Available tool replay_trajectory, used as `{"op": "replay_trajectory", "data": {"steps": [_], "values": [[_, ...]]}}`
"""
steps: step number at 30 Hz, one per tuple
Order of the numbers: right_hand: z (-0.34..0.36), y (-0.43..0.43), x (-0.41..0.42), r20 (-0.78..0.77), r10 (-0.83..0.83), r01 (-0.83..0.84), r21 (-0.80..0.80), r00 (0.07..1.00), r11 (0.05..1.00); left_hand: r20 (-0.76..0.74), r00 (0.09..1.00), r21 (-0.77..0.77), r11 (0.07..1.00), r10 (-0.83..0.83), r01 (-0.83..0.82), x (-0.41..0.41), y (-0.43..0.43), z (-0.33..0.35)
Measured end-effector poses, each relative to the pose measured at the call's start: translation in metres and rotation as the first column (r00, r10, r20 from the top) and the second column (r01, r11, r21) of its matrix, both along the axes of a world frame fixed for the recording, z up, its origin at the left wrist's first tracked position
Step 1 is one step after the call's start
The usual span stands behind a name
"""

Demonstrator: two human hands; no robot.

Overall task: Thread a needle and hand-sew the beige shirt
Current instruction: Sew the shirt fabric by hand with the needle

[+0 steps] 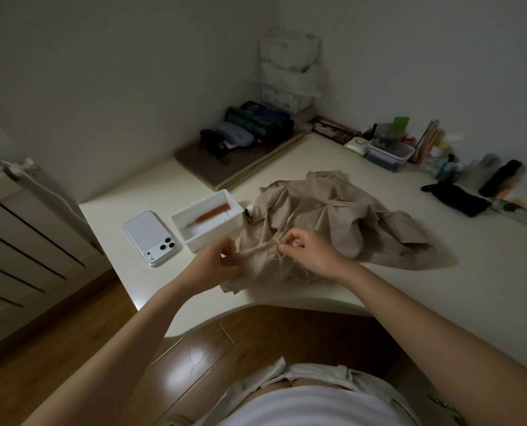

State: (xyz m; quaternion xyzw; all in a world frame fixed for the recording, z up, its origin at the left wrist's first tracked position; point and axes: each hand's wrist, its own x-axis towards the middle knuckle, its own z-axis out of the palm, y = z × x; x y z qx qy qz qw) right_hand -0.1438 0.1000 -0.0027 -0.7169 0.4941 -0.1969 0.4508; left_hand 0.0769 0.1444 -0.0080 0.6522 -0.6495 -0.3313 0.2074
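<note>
Two hands work at the near edge of the beige shirt [326,210], which lies crumpled on the white surface [440,287], most of its bulk heaped toward 12 and 1 o'clock from them. The left hand [222,265] grips the hem end of the cloth, fingers curled round it. The right hand [309,250] sits just at 3 o'clock from it, thumb and forefinger pinched together at the fabric with the other fingers curled in. What it pinches is too fine to make out, though it is most likely the needle. A narrow fold of cloth stretches between the two hands, its long axis running from 9 to 3 o'clock and rising slightly toward the right. The next stitch, as I judge it, depends on that line: the right hand is the nearer one to the sewing point and would drive along the fold toward 9 o'clock, while the left hand keeps the cloth taut. At 11 o'clock from the left hand, touching the shirt's edge, stands a white tray [194,241] holding an orange-handled tool [214,214], and a phone [148,232] lies beside it at 9 o'clock.
</note>
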Motion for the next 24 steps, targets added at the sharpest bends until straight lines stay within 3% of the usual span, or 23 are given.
{"op": "replay_trajectory", "data": {"steps": [9,16,20,24], "values": [[-0.033,0.004,-0.008,-0.186,-0.052,0.066,0.074,0.981,0.995,0.115,0.970,0.031,0.975,0.213,-0.218,-0.005,0.014,-0.029],[-0.040,0.008,-0.015,-0.276,-0.041,0.079,0.127,0.960,0.989,0.044,0.993,0.176,0.978,0.106,-0.112,-0.024,0.023,-0.041],[-0.042,0.011,-0.018,-0.313,-0.016,0.066,0.151,0.950,0.986,0.054,0.993,0.085,0.990,0.106,-0.111,-0.031,0.025,-0.042],[-0.045,0.012,-0.020,-0.319,0.025,0.036,0.183,0.947,0.983,-0.063,0.990,-0.103,0.986,0.128,-0.134,-0.034,0.028,-0.037]]}}
